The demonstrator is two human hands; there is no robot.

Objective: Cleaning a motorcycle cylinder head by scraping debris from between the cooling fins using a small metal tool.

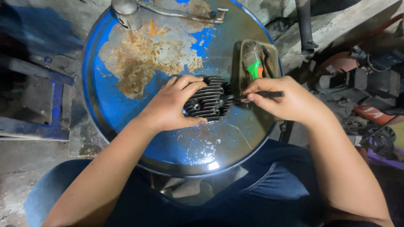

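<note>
A dark finned engine cylinder part lies on the round blue rusty drum top. My left hand grips it from the left, fingers over its top and thumb under its near side. My right hand holds a thin dark tool like a small brush handle, its tip touching the right side of the fins.
A shallow dirty tray with a green-handled brush sits at the drum's right edge. A metal lever part lies at the far rim. Cluttered tools and parts fill the floor at right. My knees in blue trousers are below the drum.
</note>
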